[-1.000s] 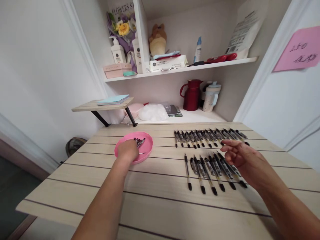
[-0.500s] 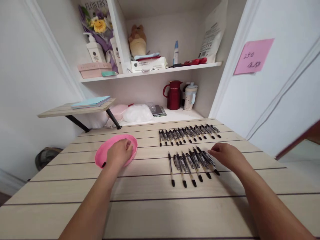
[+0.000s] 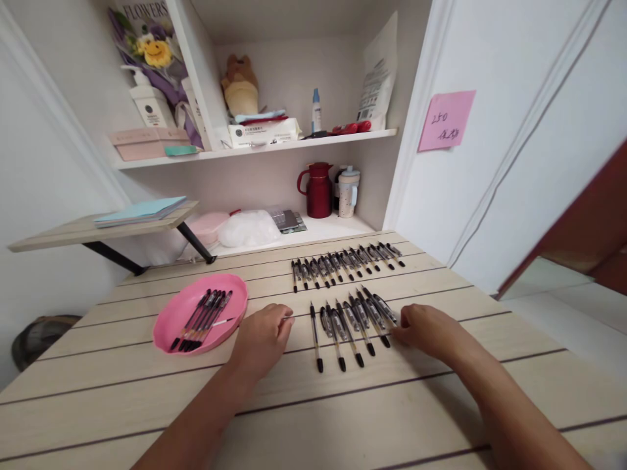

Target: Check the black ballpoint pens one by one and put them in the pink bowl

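My left hand (image 3: 264, 336) hovers over the table between the pink tray (image 3: 161, 310) and the front row of pens. Its thumb and forefinger are pinched together, and a thin sliver shows at the tips, too small to make out. In the tray lie several black pens (image 3: 203, 320), side by side, and a thin whitish stick (image 3: 222, 323). My right hand (image 3: 426, 331) is closed at the right end of the front row. Its fingertips cover the lower end of the rightmost pen (image 3: 385, 307). The front row (image 3: 337, 326) holds several clear-barrelled pens with black ends and clips.
Behind runs a second row of similar pens (image 3: 345, 264). A small raised shelf (image 3: 73, 228) with blue paper (image 3: 142, 212) stands at back left. Beyond the table are a red jug (image 3: 319, 192), a cup (image 3: 348, 196) and a plastic bag (image 3: 249, 228).
My left hand has come out of the pink tray and moved right, uncovering the pens in it. My right hand has closed in on the rightmost front pen. The view has turned right.
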Demonstrator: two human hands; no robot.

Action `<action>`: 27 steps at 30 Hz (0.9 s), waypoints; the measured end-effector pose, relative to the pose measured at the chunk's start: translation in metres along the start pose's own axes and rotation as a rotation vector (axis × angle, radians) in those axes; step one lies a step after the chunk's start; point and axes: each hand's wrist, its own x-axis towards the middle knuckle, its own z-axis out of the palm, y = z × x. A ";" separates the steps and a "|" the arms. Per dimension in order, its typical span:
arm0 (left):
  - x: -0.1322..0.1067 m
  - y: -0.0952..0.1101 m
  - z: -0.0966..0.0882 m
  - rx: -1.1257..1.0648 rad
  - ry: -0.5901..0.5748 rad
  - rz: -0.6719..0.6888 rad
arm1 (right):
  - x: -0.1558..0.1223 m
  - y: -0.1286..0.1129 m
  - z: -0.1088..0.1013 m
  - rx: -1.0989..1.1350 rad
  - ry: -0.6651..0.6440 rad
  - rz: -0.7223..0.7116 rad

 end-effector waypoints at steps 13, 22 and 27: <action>-0.005 0.060 0.028 -1.344 -0.305 -0.370 | -0.048 -0.069 0.007 0.602 0.097 -0.241; -0.021 0.068 0.042 -1.611 -0.236 -0.634 | -0.035 -0.034 0.000 0.402 0.261 -0.080; -0.032 0.063 0.047 -1.543 -0.316 -0.579 | 0.000 0.000 0.014 0.202 0.318 0.047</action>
